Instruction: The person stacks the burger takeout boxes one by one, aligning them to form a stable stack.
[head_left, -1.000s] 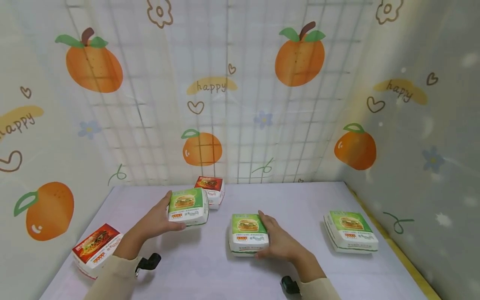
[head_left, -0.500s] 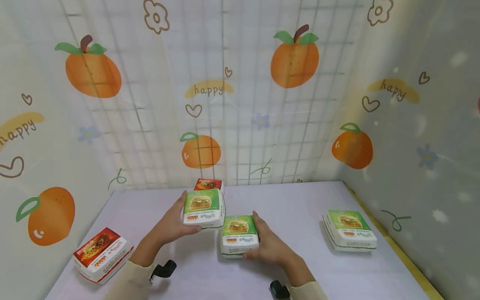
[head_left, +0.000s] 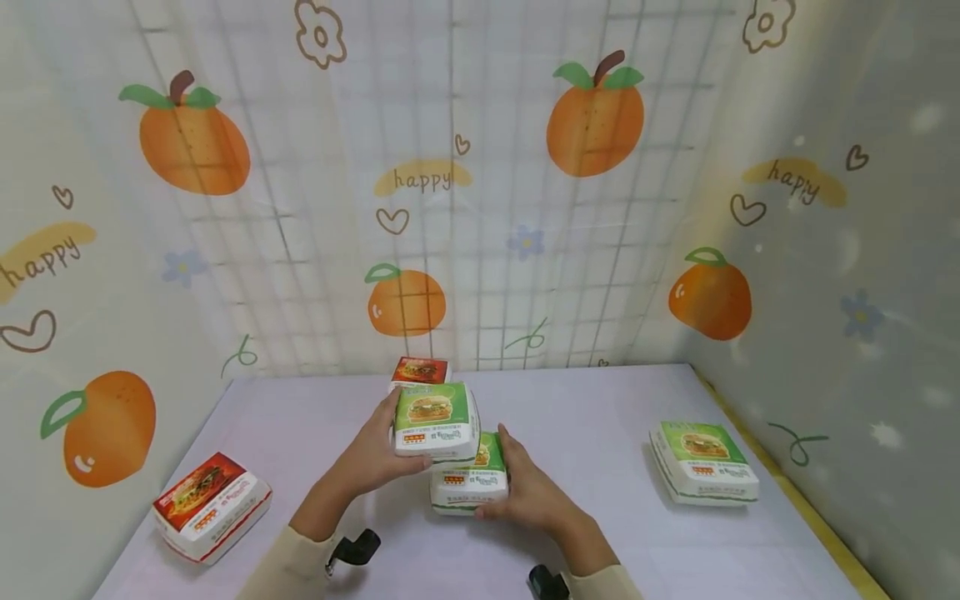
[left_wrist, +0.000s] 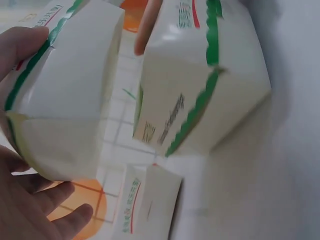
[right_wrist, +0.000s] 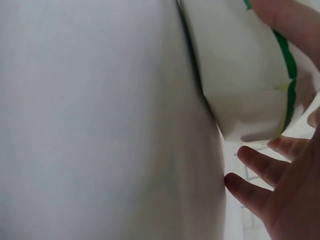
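Observation:
My left hand (head_left: 363, 458) grips a green-and-white burger box (head_left: 435, 417) by its left side, thumb at the front. This box is held up in the air and overlaps a second green-and-white burger box (head_left: 468, 493) in the head view. The left wrist view shows a gap between the held box (left_wrist: 65, 90) and the lower box (left_wrist: 215, 80). My right hand (head_left: 536, 492) grips the lower box from its right side, with the thumb at the front. In the right wrist view, that box's bottom edge (right_wrist: 240, 65) sits at the tabletop, and the other fingers spread behind it.
A red-topped burger box (head_left: 422, 370) stands at the table's back, partly hidden by the raised box. Another red-topped box (head_left: 212, 508) lies at the left. A third green burger box (head_left: 705, 462) sits near the right edge. A fruit-print curtain (head_left: 495, 292) hangs behind the table (head_left: 600, 450).
My left hand has carried its box rightward until it overlaps the lower one in the head view. My right hand has slid the lower box a little to the left.

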